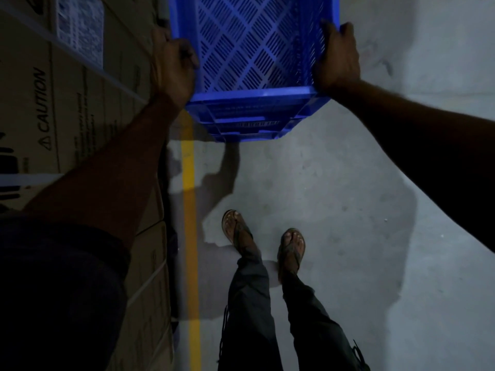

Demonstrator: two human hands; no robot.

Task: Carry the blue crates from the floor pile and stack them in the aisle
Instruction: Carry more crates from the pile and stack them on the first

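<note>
A blue plastic crate [249,57] with a slotted lattice floor hangs in front of me at the top of the head view, clear of the concrete floor. My left hand [174,68] grips its left rim. My right hand [337,60] grips its right rim. The crate is empty and upright; its far end runs off the top of the frame. Its shadow falls on the floor below. No other crates or stack are in view.
Strapped cardboard boxes [67,89] marked CAUTION form a wall close on my left. A yellow floor line [190,210] runs along their foot. My sandalled feet [265,242] stand on grey concrete floor [361,196] that stretches to the right.
</note>
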